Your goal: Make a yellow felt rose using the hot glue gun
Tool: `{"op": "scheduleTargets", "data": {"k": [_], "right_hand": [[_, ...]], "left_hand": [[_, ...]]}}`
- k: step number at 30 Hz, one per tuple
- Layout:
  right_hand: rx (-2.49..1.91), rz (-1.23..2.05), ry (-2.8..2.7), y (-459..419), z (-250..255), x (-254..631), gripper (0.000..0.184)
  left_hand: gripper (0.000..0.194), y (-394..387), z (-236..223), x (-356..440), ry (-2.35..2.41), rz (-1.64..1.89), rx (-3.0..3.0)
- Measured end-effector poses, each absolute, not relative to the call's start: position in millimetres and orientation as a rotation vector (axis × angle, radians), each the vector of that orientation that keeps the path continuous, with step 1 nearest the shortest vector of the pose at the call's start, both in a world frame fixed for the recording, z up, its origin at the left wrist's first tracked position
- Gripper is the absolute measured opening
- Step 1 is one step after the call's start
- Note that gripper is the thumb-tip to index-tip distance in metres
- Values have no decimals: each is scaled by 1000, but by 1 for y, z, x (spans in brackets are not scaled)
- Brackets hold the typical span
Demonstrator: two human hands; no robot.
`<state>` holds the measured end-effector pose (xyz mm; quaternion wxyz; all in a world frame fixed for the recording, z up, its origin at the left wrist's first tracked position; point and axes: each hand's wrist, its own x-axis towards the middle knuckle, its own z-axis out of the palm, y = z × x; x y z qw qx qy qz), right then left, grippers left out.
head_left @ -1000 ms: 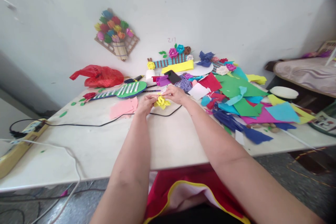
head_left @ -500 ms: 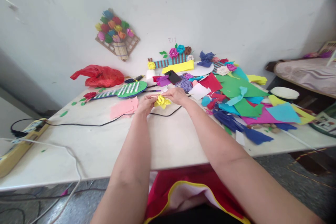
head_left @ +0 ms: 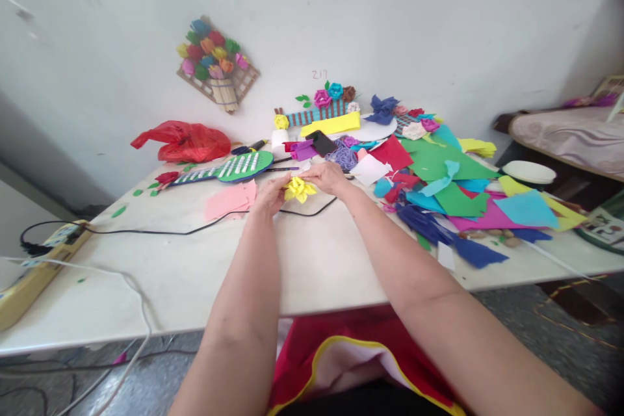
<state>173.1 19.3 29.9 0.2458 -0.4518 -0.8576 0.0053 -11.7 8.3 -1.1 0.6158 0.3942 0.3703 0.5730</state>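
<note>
A yellow paper flower (head_left: 300,189) is held above the worktop (head_left: 331,266), well in from the front edge and roughly midway between the side edges. The left hand (head_left: 273,196) is nearly closed, its fingertips gripping the flower's left side; the right hand (head_left: 325,177) has its fingers drawn together at the flower's back, though whether they pinch it cannot be told. A black cable (head_left: 312,214) lies toward the front edge. The flower is probably light, soft and easily crushed; its base, hidden here, likely offers the safest hold.

Yellow flower (head_left: 299,189), pointed petals splayed, over white table (head_left: 327,263)
</note>
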Motion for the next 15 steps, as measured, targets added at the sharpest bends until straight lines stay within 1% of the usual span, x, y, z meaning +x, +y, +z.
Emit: {"op": "scheduleTargets", "data": {"k": [10, 15], "right_hand": [[-1279, -14, -2354, 12, 34, 169, 29], [-1265, 12, -2332, 13, 33, 169, 29]], "left_hand": [[19, 13, -7, -15, 881, 1342, 1021], [26, 12, -4, -14, 900, 1369, 1085]]}}
